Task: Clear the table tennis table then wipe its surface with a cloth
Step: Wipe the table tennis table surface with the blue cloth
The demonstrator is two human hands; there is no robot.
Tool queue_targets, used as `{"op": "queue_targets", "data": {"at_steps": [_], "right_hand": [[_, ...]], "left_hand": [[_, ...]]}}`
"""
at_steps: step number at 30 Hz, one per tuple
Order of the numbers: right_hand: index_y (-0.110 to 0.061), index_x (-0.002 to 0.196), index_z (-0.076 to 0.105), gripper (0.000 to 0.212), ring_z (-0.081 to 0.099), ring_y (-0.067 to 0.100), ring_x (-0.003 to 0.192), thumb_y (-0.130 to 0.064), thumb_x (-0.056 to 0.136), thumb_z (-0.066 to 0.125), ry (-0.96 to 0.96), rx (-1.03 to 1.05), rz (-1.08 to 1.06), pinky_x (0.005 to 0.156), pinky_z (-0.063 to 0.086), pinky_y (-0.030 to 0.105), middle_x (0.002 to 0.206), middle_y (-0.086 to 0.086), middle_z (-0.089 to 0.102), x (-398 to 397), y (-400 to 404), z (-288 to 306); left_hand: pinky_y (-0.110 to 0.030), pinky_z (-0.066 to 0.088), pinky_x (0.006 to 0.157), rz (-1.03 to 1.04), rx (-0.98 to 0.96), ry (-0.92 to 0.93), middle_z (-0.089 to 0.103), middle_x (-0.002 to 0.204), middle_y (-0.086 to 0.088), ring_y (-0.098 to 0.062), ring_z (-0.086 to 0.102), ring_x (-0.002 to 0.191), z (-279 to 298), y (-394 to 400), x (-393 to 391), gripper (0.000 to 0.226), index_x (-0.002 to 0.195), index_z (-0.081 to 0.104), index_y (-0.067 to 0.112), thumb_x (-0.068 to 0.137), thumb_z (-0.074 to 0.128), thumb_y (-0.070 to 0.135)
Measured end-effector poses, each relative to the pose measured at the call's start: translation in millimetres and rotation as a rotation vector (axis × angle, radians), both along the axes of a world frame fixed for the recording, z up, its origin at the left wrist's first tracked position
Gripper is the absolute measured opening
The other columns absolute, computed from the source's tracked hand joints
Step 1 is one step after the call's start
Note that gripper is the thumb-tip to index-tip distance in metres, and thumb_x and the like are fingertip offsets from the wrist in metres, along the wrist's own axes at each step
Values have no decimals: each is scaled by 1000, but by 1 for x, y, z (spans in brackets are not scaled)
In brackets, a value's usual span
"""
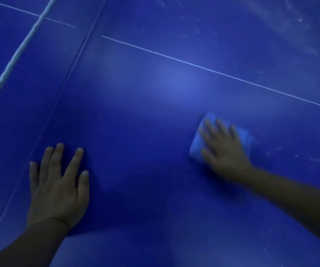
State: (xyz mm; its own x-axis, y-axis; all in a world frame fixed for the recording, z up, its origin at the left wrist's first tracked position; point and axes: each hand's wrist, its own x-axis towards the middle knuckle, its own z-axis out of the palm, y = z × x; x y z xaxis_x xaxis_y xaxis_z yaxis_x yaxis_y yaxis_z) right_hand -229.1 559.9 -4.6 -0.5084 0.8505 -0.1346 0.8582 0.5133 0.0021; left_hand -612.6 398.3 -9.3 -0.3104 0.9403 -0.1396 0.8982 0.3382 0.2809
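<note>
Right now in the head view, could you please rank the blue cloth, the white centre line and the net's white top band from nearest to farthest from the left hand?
From the left hand, resting flat on the table:
1. Blue cloth, to its right under the right hand.
2. White centre line, farther up the table.
3. Net's white top band, far upper left.

One table (155,83) – one cloth (197,145) – two hands: left hand (57,189), right hand (224,153)

Left hand (57,189) lies flat on the table tennis table (145,132), lower left. Right hand (224,151) presses a cloth (197,145) at right. The net (18,54) crosses upper left.
</note>
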Motion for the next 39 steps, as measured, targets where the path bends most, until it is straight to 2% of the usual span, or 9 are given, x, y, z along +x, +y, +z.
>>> {"op": "queue_targets", "data": {"at_steps": [3, 5, 11, 19, 22, 25, 29, 36, 39], "right_hand": [[-28, 153, 34, 57, 24, 38, 148, -52, 101, 32, -6, -22, 317, 116, 15, 61, 162, 5, 26, 13, -98, -2], [-30, 152, 34, 57, 26, 37, 147, -53, 100, 33, -16, -33, 372, 116, 17, 59, 161, 3, 27, 21, -88, 0], [-30, 154, 31, 64, 13, 25, 152, -56, 97, 24, 60, 6, -383, 119, 8, 52, 164, -7, 19, -6, -42, 1], [-29, 152, 37, 56, 20, 31, 151, -53, 101, 31, 55, -6, -181, 116, 17, 61, 163, -2, 24, 0, -295, -6], [-29, 151, 39, 56, 25, 33, 149, -54, 100, 32, 35, -43, -105, 115, 20, 61, 162, -1, 27, 10, -308, 0], [-29, 151, 40, 60, 24, 32, 149, -55, 98, 28, 65, -32, -400, 115, 20, 61, 161, -2, 28, 0, -263, 3], [-34, 157, 20, 60, 5, 27, 153, -57, 101, 23, 81, -4, -874, 119, 4, 56, 166, -7, 11, -29, -232, -5], [-32, 154, 31, 56, 17, 32, 151, -56, 103, 24, 99, -75, -684, 114, 21, 63, 164, -1, 22, -32, -437, -8], [-25, 150, 41, 62, 24, 35, 148, -57, 102, 18, 22, -83, -863, 114, 23, 62, 162, 2, 27, 21, -456, 2]], "left_hand": [[-42, -13, 121, -2, 1, -8, 14, 164, -11, -21, -3, 153, 3, 1, 2, 68, 154, 34, 23, 95, 18, 54], [-42, -13, 121, -10, 2, -15, 12, 165, -10, -20, -6, 153, 5, 1, 2, 68, 155, 32, 23, 95, 18, 54], [-45, -13, 121, -31, 16, -34, 7, 165, -10, -19, -8, 152, 5, -2, 1, 70, 155, 27, 26, 94, 17, 58], [-48, -12, 120, -70, 23, -167, 3, 166, -11, -22, -8, 152, 8, -5, -9, 83, 155, 26, 20, 88, 16, 67], [-53, -5, 122, -57, 104, -231, 10, 164, -17, -29, 1, 152, 17, -32, 7, 82, 153, 31, 8, 89, 22, 58], [-62, 6, 117, -334, 154, -195, 30, 156, -27, -43, 21, 147, 21, -88, 52, 72, 143, 47, 0, 89, 32, 46], [-64, 13, 116, -797, 153, -69, 39, 153, -21, -39, 30, 145, 14, -132, 92, 65, 141, 53, 6, 101, 24, 49], [-61, 6, 119, -800, 26, 5, 34, 156, -18, -35, 21, 149, 3, -128, 99, 64, 143, 51, 6, 96, 30, 45], [-59, 4, 121, -791, 18, 6, 32, 157, -17, -34, 18, 150, 6, -128, 102, 65, 144, 49, 7, 96, 28, 45]]}}
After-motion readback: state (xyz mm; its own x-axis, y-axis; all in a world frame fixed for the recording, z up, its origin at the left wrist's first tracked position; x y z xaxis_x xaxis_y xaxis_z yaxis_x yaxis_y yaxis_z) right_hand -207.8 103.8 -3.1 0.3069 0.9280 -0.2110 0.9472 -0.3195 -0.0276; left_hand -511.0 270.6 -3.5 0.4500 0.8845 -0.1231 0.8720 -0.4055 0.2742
